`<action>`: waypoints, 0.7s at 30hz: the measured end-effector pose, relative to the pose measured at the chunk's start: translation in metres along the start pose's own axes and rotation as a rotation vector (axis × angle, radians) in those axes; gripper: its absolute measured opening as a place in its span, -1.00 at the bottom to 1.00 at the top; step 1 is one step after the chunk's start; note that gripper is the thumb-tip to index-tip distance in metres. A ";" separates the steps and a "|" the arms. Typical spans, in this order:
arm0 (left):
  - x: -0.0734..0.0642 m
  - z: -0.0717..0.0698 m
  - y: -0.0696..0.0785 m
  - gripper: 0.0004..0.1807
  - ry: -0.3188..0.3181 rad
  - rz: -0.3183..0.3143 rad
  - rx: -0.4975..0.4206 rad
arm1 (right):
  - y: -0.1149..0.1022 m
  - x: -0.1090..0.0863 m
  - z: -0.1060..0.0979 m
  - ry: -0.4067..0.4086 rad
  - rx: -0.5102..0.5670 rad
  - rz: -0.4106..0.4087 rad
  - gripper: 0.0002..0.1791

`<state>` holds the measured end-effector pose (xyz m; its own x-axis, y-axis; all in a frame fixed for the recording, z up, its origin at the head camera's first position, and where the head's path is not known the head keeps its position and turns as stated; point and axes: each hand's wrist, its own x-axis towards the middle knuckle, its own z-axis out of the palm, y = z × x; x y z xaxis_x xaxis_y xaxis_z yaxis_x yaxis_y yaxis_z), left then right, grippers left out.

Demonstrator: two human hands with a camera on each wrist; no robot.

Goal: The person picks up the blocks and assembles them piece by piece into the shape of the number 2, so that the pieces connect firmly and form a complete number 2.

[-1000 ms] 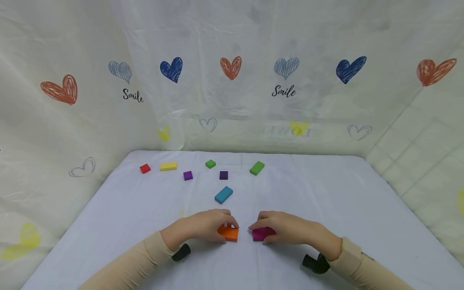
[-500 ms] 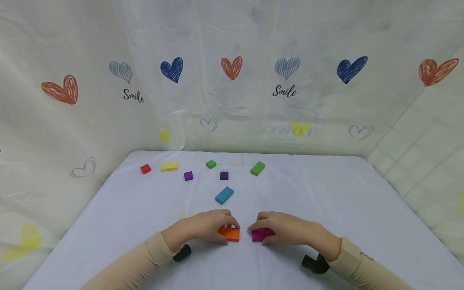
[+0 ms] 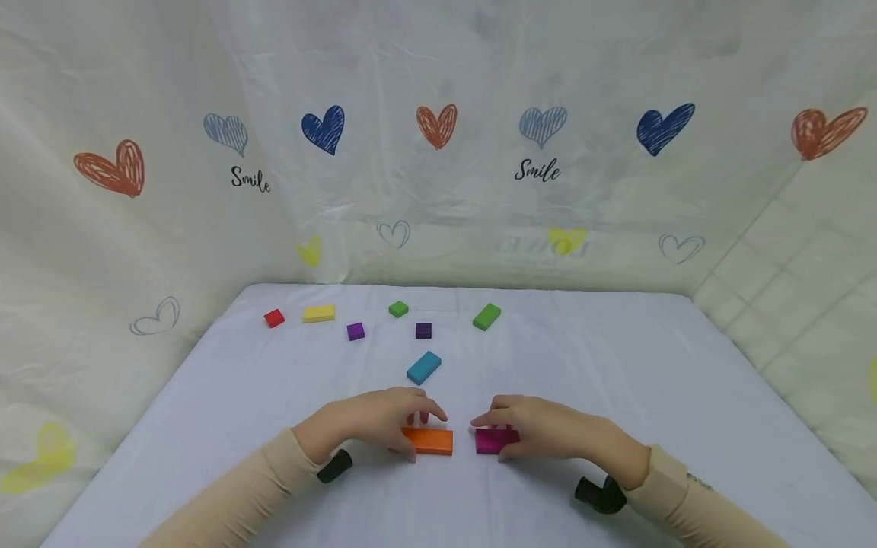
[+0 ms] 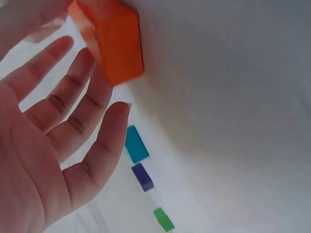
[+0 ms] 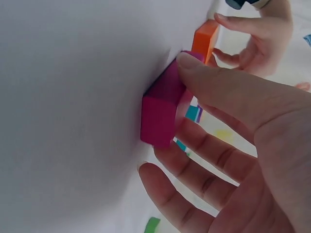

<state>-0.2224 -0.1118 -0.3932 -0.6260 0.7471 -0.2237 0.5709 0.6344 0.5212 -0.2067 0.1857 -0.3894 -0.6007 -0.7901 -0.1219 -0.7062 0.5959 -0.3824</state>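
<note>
Your left hand [image 3: 381, 417]: fingers [image 4: 99, 158] loose at orange block [image 3: 433, 442]. Your right hand [image 3: 548, 428]: grasping magenta block [image 3: 492, 441], three o'clock from orange block.

Pale, glossy, wrinkled sheeting [image 3: 438, 46] forms the far wall and both sides. Scribbled orange-red hearts [image 3: 436, 126], dark-blue hearts [image 3: 323, 130] and light-blue striped hearts [image 3: 543, 126] line it, with black "Smile" lettering [image 3: 537, 170] at left and right. Lower down are yellow hearts [image 3: 310, 252] and thin outlined hearts [image 3: 681, 249]. A white-covered table [image 3: 685, 380] with rounded far corners spreads below in soft light.
</note>
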 end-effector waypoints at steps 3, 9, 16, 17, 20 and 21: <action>-0.004 -0.003 -0.003 -0.43 -0.007 -0.015 -0.014 | 0.002 -0.004 -0.004 -0.005 0.022 0.024 -0.45; -0.010 -0.007 -0.011 -0.43 -0.023 -0.013 -0.021 | 0.008 -0.015 -0.007 -0.020 0.082 0.056 -0.43; -0.014 -0.007 -0.016 -0.46 -0.031 -0.030 -0.069 | 0.016 -0.023 -0.006 -0.012 0.142 0.046 -0.47; -0.014 -0.006 -0.017 -0.47 -0.032 -0.029 -0.071 | 0.018 -0.023 -0.005 -0.008 0.141 0.039 -0.49; -0.013 -0.004 -0.019 -0.49 -0.030 -0.019 -0.068 | 0.020 -0.023 -0.004 0.001 0.137 0.032 -0.53; -0.013 -0.003 -0.020 -0.50 -0.029 -0.015 -0.067 | 0.020 -0.023 -0.003 0.002 0.136 0.033 -0.54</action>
<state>-0.2274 -0.1344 -0.3979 -0.6178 0.7438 -0.2551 0.5243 0.6315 0.5713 -0.2082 0.2164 -0.3914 -0.6239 -0.7698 -0.1347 -0.6288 0.5968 -0.4985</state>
